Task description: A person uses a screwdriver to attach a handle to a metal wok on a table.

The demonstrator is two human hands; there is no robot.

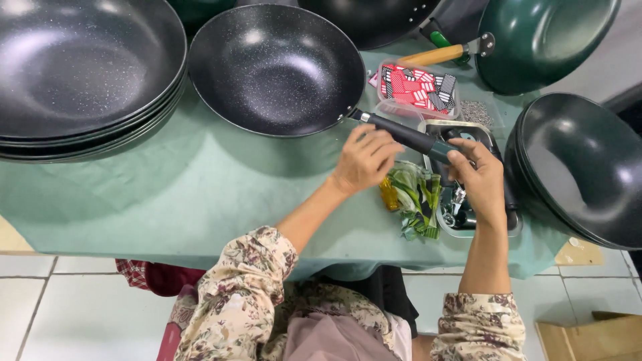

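We note the left hand [364, 159] wrapped around the dark wok's [275, 67] handle [401, 134], steadying it on the desk [167, 194], while the right hand [480, 180] pinches the handle's end over the metal tray [515, 224].

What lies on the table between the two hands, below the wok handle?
In the head view, a bunch of green plastic wrappers lies between the left hand and right hand, under the wok handle.

Wok [277, 67] sits between stacked pans [80, 73] and tray [515, 224].
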